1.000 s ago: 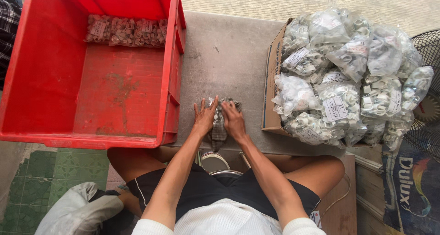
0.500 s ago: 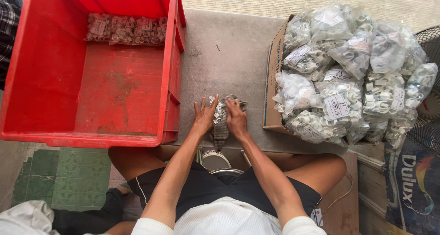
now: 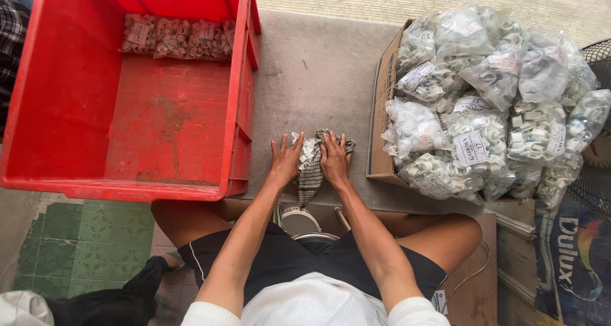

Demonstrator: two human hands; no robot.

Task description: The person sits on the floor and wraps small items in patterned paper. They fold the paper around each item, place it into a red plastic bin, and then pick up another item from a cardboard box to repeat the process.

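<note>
On the grey table, head view:
Left hand (image 3: 284, 160): flat, fingers spread, palm pressed down on the near edge of the table against a small clear bag of white parts (image 3: 308, 153); not closed round it.
Right hand (image 3: 333, 159): flat likewise, fingers together, pressing on a checked cloth (image 3: 312, 180) that lies over and beside the small bag; no closed grip to be seen.
Small bag: between the two hands, at the table's front edge, midway between crate and box; partly hidden by cloth and fingers.
Table (image 3: 318, 71): grey, scuffed, bare across the middle.
Red crate (image 3: 238, 110): to the left, just beside the left hand; mostly unfilled, floor stained.
Packed bags in crate (image 3: 175, 38): one row only, laid along the far wall, labels up.
Cardboard box (image 3: 382, 129): to the right, near the right hand, side flap open.
Heap of bags in box (image 3: 490, 103): many clear bags of white parts, piled above the rim.
Progress, by judgement: a single row sits in the crate and the box is heaped high, so little appears done and most remains.
Below the table: the person's knees, dark shorts, a round white object (image 3: 300, 219), green floor tiles (image 3: 83, 237).
Far right: a fan's wire guard (image 3: 598, 52), partly cut off.
</note>
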